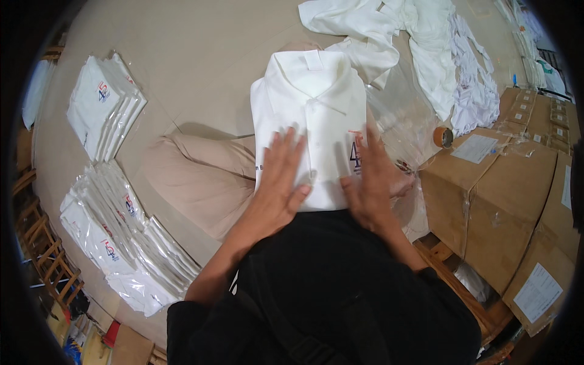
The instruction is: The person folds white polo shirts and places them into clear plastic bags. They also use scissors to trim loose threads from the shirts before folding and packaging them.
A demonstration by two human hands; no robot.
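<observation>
Sitting on the floor [194,67], the person in the black top [353,267] bends over a folded white shirt [317,137], which lies straight in front of the body, buttoned side up, collar [334,97] pointing away. The left hand [280,167] is laid across the shirt's left half, fingers spread and grasping nothing. The right hand [372,176], slightly blurred, lies along the opposite side next to a red and dark-blue emblem [354,159]; it too is released, its fingers stretched out. From where I stand, this reads as the smoothing step: the fold looks done, and the palms seem to be flattening the front and trueing its sides. The next move, I'd judge, calls for a shallow hold under both long edges, so the fold lifts as one piece; pinching a single corner could undo it. What supports the shirt underneath, I can't tell.

Beyond the hands, light-brown trousers [198,173] show at the left, and clear plastic [398,118] spreads at the right. Bagged white shirts [106,234] lie in rows farther left. A tape roll [443,137] sits by a cardboard box [486,201]. Farthest off, loose white garments [429,55] lie heaped.
</observation>
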